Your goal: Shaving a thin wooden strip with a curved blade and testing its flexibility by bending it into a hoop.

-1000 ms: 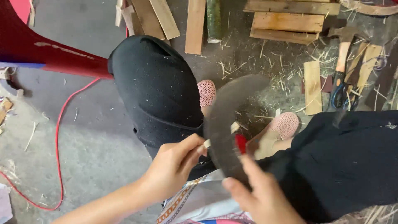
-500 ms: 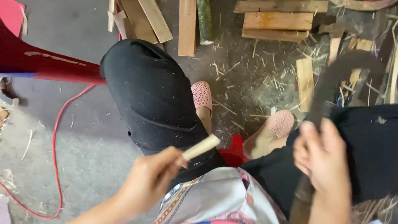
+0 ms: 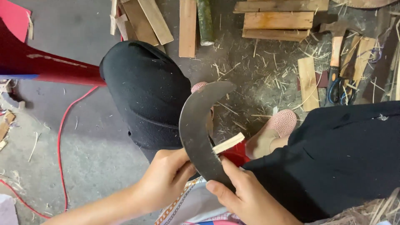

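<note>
Gripping a curved dark blade [image 3: 196, 125], the right hand [image 3: 250, 198] has its fingers clamped on the blade's near end, thumb pressed along the flat. The blade arcs up and away, its tip ending far and to the right above a pink slipper [image 3: 282, 123]. The left hand [image 3: 164, 179] sits just left of the blade, fingers closed together around a pale wooden stick [image 3: 228, 143], whose free end pokes out on the blade's right side. Blade and stick touch where they cross, in the middle of the scene, held above the person's lap. A black-clothed knee [image 3: 148, 91] rises on the left behind the hands, and the other black-clothed leg [image 3: 341, 154] fills the right. A red stool edge [image 3: 235, 154] shows between the legs. On the concrete floor [image 3: 83, 137], a red cable [image 3: 60, 137] runs down the left. Far off lie wooden planks [image 3: 277, 21], a green bamboo piece [image 3: 204, 21], a wooden-handled hammer [image 3: 336, 39] and blue-handled scissors [image 3: 339, 89], amid scattered shavings [image 3: 258, 79].
</note>
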